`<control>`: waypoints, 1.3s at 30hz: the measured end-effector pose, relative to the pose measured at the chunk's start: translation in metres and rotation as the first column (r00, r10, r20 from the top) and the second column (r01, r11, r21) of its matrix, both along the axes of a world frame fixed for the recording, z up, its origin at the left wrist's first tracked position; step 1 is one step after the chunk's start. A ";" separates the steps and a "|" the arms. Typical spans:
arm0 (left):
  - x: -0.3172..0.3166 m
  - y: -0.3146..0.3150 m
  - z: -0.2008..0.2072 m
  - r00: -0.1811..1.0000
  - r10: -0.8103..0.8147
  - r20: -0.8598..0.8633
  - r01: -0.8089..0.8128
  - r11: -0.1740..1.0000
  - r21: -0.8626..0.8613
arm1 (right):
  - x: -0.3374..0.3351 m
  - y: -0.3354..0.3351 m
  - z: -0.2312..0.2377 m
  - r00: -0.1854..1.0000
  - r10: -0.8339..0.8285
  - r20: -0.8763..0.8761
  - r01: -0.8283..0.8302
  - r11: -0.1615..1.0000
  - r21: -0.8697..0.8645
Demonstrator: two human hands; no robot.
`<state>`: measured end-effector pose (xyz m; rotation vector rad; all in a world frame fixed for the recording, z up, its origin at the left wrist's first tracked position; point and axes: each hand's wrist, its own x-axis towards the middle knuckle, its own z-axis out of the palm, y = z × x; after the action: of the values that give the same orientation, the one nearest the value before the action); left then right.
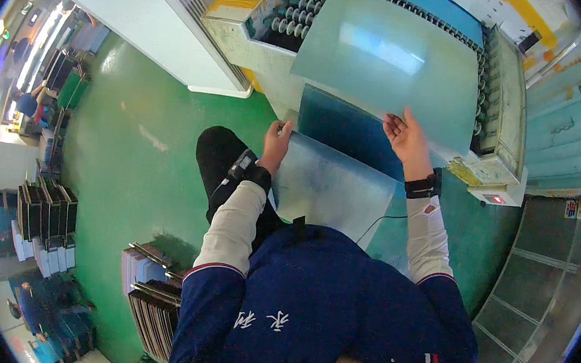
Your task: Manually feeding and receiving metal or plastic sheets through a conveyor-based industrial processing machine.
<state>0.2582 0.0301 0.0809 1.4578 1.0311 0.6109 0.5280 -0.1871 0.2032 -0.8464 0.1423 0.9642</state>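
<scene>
My left hand (276, 145) is closed at the upper left corner of a pale grey-blue sheet (335, 186), pinching its edge. That sheet extends down in front of my body. My right hand (406, 140) is raised at the near edge of a large, glossy pale-green panel (386, 58), palm up with its fingers apart and a little curled. Whether the fingertips touch that panel, I cannot tell. The panel lies on the rollers (299, 21) of a machine and juts over its front end. Beneath it shows a dark blue surface (351, 128).
A white cabinet (145, 20) stands at the far left, beside the machine's frame (503, 111). Racks of upright panels (153, 301) are near my left side, more racks (46, 214) farther left. A grey metal-framed structure (524, 295) is at right. A thin cable (377, 221) crosses beside me.
</scene>
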 end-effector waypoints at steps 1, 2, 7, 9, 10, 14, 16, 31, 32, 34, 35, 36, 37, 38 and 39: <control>-0.002 0.001 -0.001 1.000 0.013 -0.004 -0.013 1.000 -0.021 | -0.005 0.002 0.007 0.999 0.039 0.021 -0.038 0.998 -0.060; -0.001 0.000 -0.001 1.000 0.018 -0.005 -0.018 0.999 -0.041 | -0.011 0.002 0.007 0.999 0.038 0.018 -0.037 0.997 -0.064; 0.010 -0.007 0.019 0.995 0.016 0.101 -0.005 0.993 -0.116 | -0.044 -0.009 -0.028 0.351 0.675 0.649 0.012 0.690 -0.724; 0.016 -0.005 0.021 0.991 0.015 0.136 0.012 0.980 -0.196 | -0.061 -0.011 -0.038 0.156 0.844 0.513 0.094 0.504 -0.858; 0.017 -0.007 0.026 0.990 0.042 0.136 -0.009 0.972 -0.234 | -0.068 -0.012 -0.048 0.114 0.855 0.506 0.140 0.491 -0.860; 0.002 0.002 0.003 0.978 -0.176 0.113 0.175 0.984 0.017 | -0.082 -0.014 -0.071 0.147 0.803 0.577 0.189 0.550 -0.814; 0.013 -0.002 0.016 0.992 0.025 0.124 0.008 0.966 -0.260 | -0.077 -0.016 -0.052 0.222 0.810 0.543 0.098 0.535 -0.839; 0.008 -0.013 0.010 0.992 0.034 0.121 -0.016 0.988 -0.151 | -0.058 -0.015 -0.057 0.147 0.756 0.637 0.136 0.623 -0.771; 0.011 -0.014 0.010 0.992 0.050 0.116 -0.034 0.989 -0.141 | -0.056 -0.016 -0.057 0.137 0.752 0.644 0.121 0.633 -0.765; 0.010 -0.015 0.013 0.989 0.019 0.146 0.006 0.985 -0.171 | -0.057 -0.017 -0.052 0.041 0.826 0.562 0.059 0.559 -0.827; 0.011 -0.014 0.012 0.989 0.033 0.144 -0.010 0.987 -0.162 | -0.058 -0.020 -0.054 0.030 0.822 0.569 0.048 0.568 -0.822; 0.010 -0.012 0.012 0.990 0.043 0.138 -0.016 0.982 -0.190 | -0.061 -0.021 -0.056 -0.049 0.825 0.563 0.088 0.565 -0.820; 0.006 -0.011 0.011 0.990 0.052 0.132 -0.022 0.976 -0.218 | -0.064 -0.021 -0.058 -0.126 0.824 0.552 0.129 0.565 -0.815; 0.004 -0.011 0.013 0.989 0.064 0.132 -0.035 0.977 -0.210 | -0.065 -0.021 -0.062 -0.136 0.818 0.559 0.121 0.573 -0.810; 0.002 -0.011 0.015 0.988 0.053 0.145 -0.016 0.969 -0.248 | -0.068 -0.020 -0.066 -0.154 0.846 0.510 0.175 0.532 -0.829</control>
<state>0.2603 0.0188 0.0959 1.1603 0.9778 0.5864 0.4602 -0.2067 0.1376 -2.3573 -1.3371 0.5439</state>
